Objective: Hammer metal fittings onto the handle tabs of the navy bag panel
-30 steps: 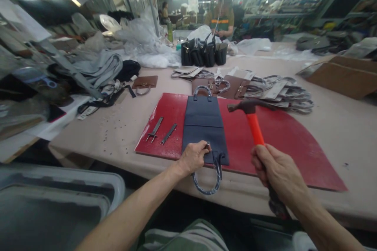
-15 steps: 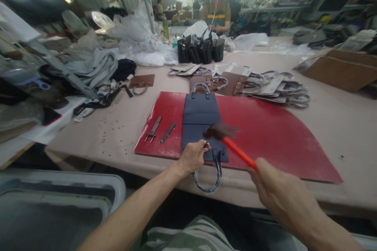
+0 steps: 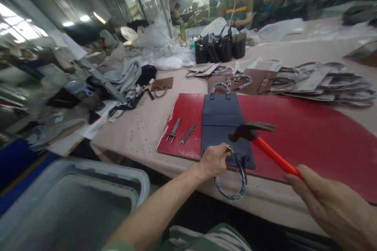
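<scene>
My right hand grips the orange-red handle of a claw hammer; its dark head hangs just above my left hand. Pinched in the fingers of my left hand is a small metal punch-like tool, of which only the shiny top shows. That hand rests over the lower part of a dark navy bag panel. One plastic-wrapped handle of the panel hangs over the table edge, and another wrapped handle lies at the far end. Under the panel is a red board.
Left of the panel lie a pronged metal tool and a flat metal tool. Brown bag panels and black bags stand farther back. A grey plastic bin is at lower left. A co-worker sits across the table.
The whole view has swung left, so things appear farther right. The hammer head, blurred before, now shows more sharply above my left hand. Both hands keep their holds.
</scene>
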`<state>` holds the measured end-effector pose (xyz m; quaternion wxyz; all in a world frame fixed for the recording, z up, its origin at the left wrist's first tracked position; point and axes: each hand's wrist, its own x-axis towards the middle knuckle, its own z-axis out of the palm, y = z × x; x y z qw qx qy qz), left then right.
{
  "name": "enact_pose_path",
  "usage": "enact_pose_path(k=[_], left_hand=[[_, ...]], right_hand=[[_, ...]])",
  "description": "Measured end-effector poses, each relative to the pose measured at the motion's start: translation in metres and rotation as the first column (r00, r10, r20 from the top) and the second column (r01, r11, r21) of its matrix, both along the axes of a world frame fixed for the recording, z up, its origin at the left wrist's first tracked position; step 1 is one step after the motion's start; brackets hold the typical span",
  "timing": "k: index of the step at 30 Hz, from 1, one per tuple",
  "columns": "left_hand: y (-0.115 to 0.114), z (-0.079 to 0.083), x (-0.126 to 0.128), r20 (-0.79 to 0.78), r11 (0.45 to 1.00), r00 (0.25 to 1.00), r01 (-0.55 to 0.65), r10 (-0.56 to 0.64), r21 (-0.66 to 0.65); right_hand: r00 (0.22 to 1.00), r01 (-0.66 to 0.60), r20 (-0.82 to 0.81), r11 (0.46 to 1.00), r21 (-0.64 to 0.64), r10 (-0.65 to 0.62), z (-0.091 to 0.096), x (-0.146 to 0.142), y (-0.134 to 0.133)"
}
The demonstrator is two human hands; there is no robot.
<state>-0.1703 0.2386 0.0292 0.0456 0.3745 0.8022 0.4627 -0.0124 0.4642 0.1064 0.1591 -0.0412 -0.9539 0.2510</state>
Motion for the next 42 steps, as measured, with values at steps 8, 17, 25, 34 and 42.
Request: enact_pose_path(k=[8, 17, 25, 34, 42], left_hand=[[-0.003, 0.001, 0.001, -0.019, 0.997, 1.0, 0.0, 0.002, 0.083], [-0.005, 0.005, 0.006, -0.05, 0.986, 0.998, -0.036, 0.044, 0.163], [-0.016, 0.018, -0.014, 0.21, 0.931, 0.941, -0.305, 0.263, 0.199], [-0.057, 0.028, -0.053, -0.29, 0.657, 0.812, -0.582, 0.507, -0.48], [-0.063, 0.046, -0.062, -0.353, 0.502, 0.786, -0.602, 0.507, -0.621]], right_hand=[[0.932, 0.151, 0.322, 0.986, 0.073, -0.166, -0.032, -0.042, 0.027], [0.997, -0.061, -0.027, 0.969, 0.238, 0.07, -0.068, -0.066, -0.039], [0.996, -0.082, 0.038, 0.955, 0.286, 0.075, -0.077, -0.066, -0.05], [0.995, -0.051, -0.064, 0.932, 0.36, 0.08, -0.086, -0.069, -0.048], [0.979, -0.04, -0.167, 0.909, 0.416, 0.12, -0.091, -0.074, -0.044]])
